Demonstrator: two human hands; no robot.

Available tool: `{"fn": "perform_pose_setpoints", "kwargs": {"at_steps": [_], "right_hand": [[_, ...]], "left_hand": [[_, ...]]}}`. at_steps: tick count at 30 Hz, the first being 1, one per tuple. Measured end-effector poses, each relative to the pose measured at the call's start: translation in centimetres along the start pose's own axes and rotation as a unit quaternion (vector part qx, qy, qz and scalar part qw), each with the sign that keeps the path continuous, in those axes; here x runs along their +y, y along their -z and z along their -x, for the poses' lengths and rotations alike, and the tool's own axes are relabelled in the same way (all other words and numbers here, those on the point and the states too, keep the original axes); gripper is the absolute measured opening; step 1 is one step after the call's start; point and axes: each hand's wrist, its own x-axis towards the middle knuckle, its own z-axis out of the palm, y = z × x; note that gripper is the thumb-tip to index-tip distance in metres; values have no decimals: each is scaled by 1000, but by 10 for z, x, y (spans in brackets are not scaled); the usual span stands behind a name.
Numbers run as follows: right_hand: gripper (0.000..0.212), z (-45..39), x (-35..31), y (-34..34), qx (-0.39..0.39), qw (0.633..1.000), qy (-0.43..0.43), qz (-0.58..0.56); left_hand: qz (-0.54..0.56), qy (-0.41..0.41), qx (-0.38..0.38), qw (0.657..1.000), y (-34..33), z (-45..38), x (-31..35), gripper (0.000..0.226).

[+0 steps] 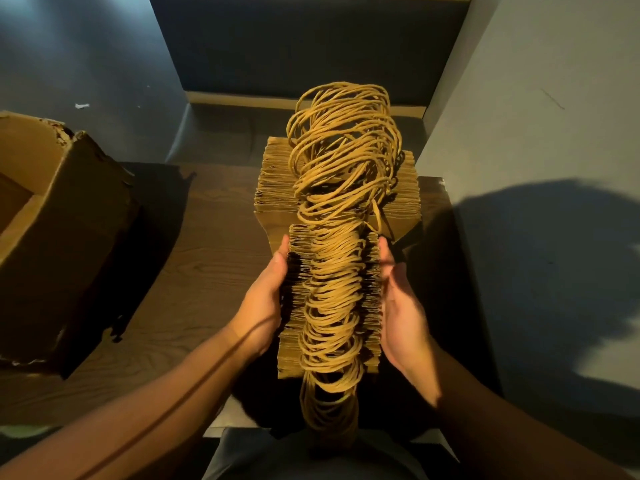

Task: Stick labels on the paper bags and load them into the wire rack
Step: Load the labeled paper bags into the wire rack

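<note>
You're in the handling stage, not labelling yet: no labels and no wire rack visible in the head view, so I can't tell where either sits.

Your left hand [265, 299] and right hand [403, 306] clamp a thick bundle of flat brown paper bags [294, 344] from both sides, top edges and twisted paper handles [334, 299] facing up at you. Fingers on both hands lie fairly straight, held together, palms pressed flat to the bundle's side faces; not pinching any single bag. Fingertips reach the far end of the bundle.

A second bundle [273, 181] stands just beyond it, apparently on the wood-grain tabletop [207, 258], handles looping loosely upward. The two bundles look to be touching or nearly so; can't tell which. Open cardboard box [65, 244] sits well off to your left.

Next move, as I read it: set the bundle down stable, then peel off one bag to label. Risk: handles are tangled across bags, so pulling one may drag its neighbours. Keep side pressure even or the stack fans out.
</note>
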Motion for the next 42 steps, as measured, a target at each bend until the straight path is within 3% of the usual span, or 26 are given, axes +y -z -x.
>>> {"fn": "perform_pose_setpoints", "kwargs": {"at_steps": [2,4,6,8,10,13,16,18,20,22,25,28,32,35,38,42], "right_hand": [[53,-4,-2,-2,-3,1000,8,-10],[46,-8,-2,-4,2,1000,6,-10],[52,-10,2,-1,18,999,13,25],[73,-7,3,-3,7,998,18,64],[81,-5,3,-4,-4,996,28,80],[80,-6,6,-1,-8,995,44,90],[82,-5,4,2,-7,989,58,134],[86,-5,0,6,0,988,60,142],[66,-5,1,10,12,980,75,183],[50,0,9,14,17,985,56,161],[55,2,15,13,0,993,23,113],[49,-2,16,15,18,984,51,168],[52,2,21,16,17,998,-36,40],[53,3,23,15,53,997,-57,28],[44,1,24,9,26,997,-75,-1],[38,1,17,4,47,996,-77,-25]], "left_hand": [[11,1,0,1000,-3,-1,2,105],[32,0,18,999,-4,-5,1,86],[47,7,16,999,-5,-10,1,71],[37,11,9,999,-4,-12,-1,72],[12,11,5,1000,-2,-13,-2,75],[-5,16,-3,1000,0,-14,0,79],[-29,15,-12,999,1,-11,5,99],[-4,25,3,1000,0,-10,6,85],[16,29,11,999,-3,-8,6,75],[27,28,23,999,-4,-5,4,70],[34,28,40,998,4,1,-1,77],[27,41,17,999,10,5,-7,76],[14,37,9,999,8,7,-14,77],[-2,27,11,1000,4,9,-17,70],[-9,37,25,999,6,8,-18,71],[9,50,27,998,4,7,-17,72]]}}
